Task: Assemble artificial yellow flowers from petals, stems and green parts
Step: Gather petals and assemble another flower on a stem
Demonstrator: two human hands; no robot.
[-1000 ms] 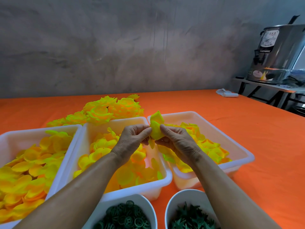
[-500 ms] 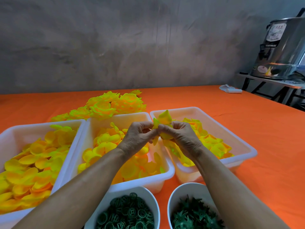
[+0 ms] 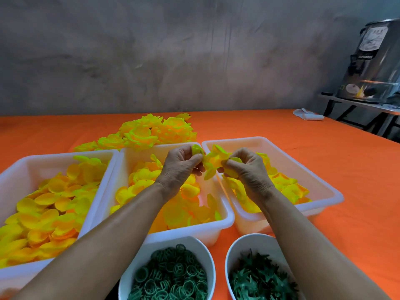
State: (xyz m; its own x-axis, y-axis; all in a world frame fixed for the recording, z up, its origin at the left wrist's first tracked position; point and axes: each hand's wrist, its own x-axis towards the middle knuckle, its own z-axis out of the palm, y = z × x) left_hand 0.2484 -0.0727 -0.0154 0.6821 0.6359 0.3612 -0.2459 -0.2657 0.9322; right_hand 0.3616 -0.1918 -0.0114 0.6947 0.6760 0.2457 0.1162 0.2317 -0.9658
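My left hand [image 3: 180,165] and my right hand [image 3: 246,169] are held together above the gap between the middle tray [image 3: 225,219] and the right tray [image 3: 329,191]. Between them is a cluster of yellow petals [image 3: 215,159]. My left fingers pinch a small curled petal piece [image 3: 197,150] at its left end, and my right fingers grip the cluster's right side. Three white trays hold loose yellow petals; the left tray [image 3: 104,182] is the fullest. A pile of finished yellow flowers [image 3: 151,132] lies behind the trays.
Two white bowls stand at the near edge: one with green rings [image 3: 171,276], one with green star-shaped parts [image 3: 259,278]. The orange table [image 3: 324,152] runs to a grey wall. A white cloth [image 3: 307,114] lies far right. A steel urn [image 3: 376,63] stands on a side stand.
My hands have drawn slightly apart, spreading the petal cluster between them. The view has tilted down, showing more of the two bowls.
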